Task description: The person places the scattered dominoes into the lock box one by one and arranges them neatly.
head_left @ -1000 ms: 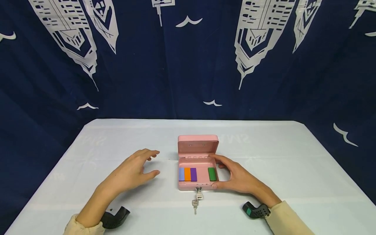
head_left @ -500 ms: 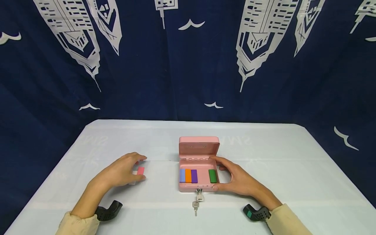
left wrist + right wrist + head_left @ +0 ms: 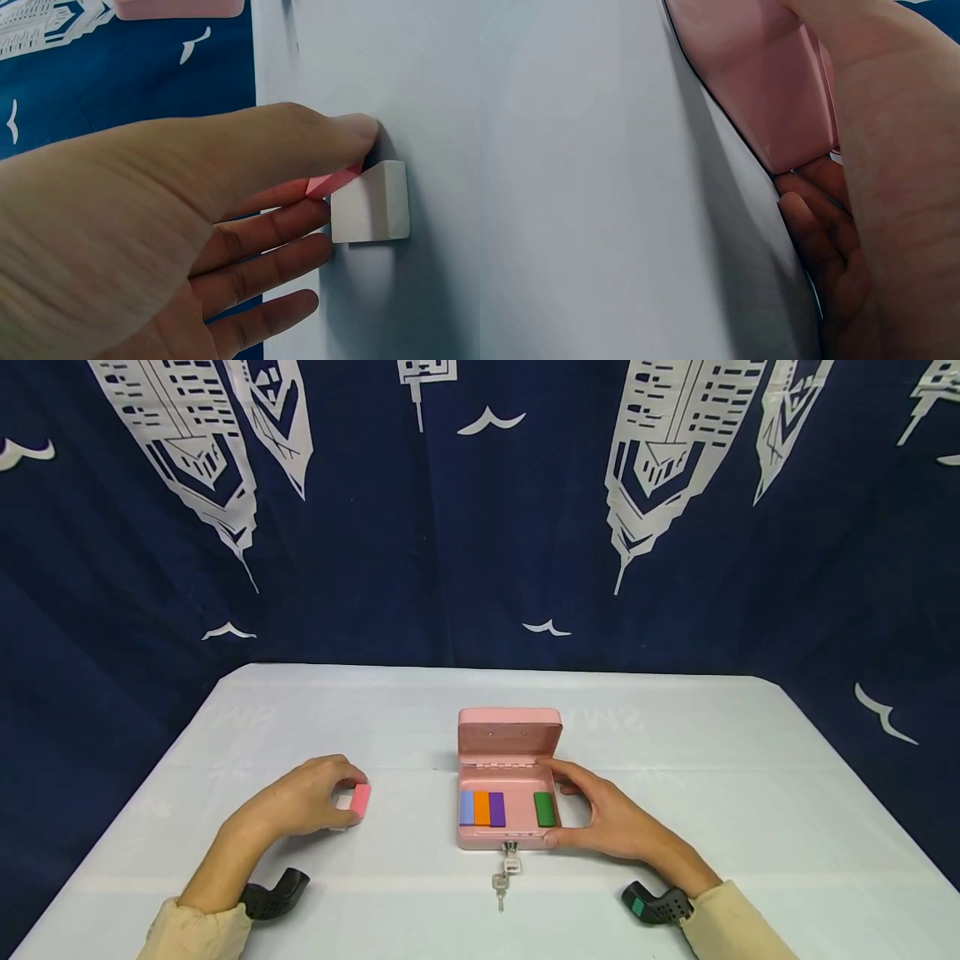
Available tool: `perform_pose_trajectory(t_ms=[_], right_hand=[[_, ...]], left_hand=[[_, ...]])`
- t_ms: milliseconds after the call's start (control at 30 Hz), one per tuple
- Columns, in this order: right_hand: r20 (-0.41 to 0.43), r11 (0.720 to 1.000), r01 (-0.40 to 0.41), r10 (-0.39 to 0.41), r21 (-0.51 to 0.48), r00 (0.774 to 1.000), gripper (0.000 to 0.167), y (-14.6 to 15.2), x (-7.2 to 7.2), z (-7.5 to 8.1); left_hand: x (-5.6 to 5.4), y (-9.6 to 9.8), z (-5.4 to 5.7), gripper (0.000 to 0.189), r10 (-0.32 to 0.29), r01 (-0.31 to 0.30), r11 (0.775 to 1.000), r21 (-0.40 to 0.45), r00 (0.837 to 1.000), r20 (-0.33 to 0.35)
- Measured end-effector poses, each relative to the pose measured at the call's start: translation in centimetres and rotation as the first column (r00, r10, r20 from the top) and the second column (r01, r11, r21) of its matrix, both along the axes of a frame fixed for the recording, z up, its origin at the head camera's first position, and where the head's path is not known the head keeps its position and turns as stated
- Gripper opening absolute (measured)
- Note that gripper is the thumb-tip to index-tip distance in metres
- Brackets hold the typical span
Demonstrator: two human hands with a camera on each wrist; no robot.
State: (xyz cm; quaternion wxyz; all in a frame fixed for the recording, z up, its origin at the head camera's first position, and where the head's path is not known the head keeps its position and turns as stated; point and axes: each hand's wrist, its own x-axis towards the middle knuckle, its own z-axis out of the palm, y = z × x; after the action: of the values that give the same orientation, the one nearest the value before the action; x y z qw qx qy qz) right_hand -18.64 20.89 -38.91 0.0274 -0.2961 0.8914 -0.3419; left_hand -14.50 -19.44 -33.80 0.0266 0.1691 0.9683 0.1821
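Note:
In the head view my left hand (image 3: 303,797) pinches a pink block (image 3: 361,801) between thumb and fingers, left of the box. A white block (image 3: 367,206) stands against the pink one in the left wrist view; the other fingers extend beside it. At the table's middle a pink metal cash box (image 3: 516,841) lies with its lid up. My right hand (image 3: 611,814) holds the box's right side, thumb at the front corner and fingers at the back. Light blue (image 3: 467,808), orange (image 3: 482,808) and purple blocks (image 3: 497,809) lie side by side inside, with a green block (image 3: 544,809) at the right.
Keys (image 3: 500,882) hang from the lock at the box's front and lie on the white table (image 3: 420,910). A dark blue cloth (image 3: 450,543) with white prints hangs behind the table's far edge.
My left hand has moved left and down, and its fingers have closed on the pink block. The right hand stays on the cash box.

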Motion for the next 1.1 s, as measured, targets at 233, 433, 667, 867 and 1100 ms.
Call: perform_pose_trajectory(t_ms=[233, 433, 667, 867, 1100], right_hand=[[0.011, 1.0, 0.016, -0.016, -0.001, 1.0, 0.089, 0.0, 0.0, -0.1], [0.017, 1.0, 0.028, -0.028, 0.003, 0.999, 0.089, 0.0, 0.0, -0.1], [0.017, 1.0, 0.03, -0.03, 0.008, 0.999, 0.089, 0.0, 0.1, -0.1], [0.005, 1.0, 0.027, -0.027, 0.009, 1.0, 0.089, 0.0, 0.1, 0.0], [0.007, 1.0, 0.02, -0.02, 0.009, 1.0, 0.089, 0.0, 0.1, -0.1]], left_hand=[[0.0, 0.2, -0.1, 0.036, 0.002, -0.003, 1.0, -0.006, 1.0, -0.009], [0.1, 0.8, 0.3, 0.04, 0.0, -0.001, 1.0, -0.008, 1.0, -0.03], [0.5, 1.9, 1.2, 0.034, -0.006, 0.006, 1.0, -0.004, 0.993, -0.115], [1.1, 3.3, 2.1, 0.033, -0.039, 0.037, 0.999, -0.016, 0.978, -0.206], [1.5, 5.6, 2.8, 0.035, -0.09, 0.09, 0.996, -0.013, 0.962, -0.259]])
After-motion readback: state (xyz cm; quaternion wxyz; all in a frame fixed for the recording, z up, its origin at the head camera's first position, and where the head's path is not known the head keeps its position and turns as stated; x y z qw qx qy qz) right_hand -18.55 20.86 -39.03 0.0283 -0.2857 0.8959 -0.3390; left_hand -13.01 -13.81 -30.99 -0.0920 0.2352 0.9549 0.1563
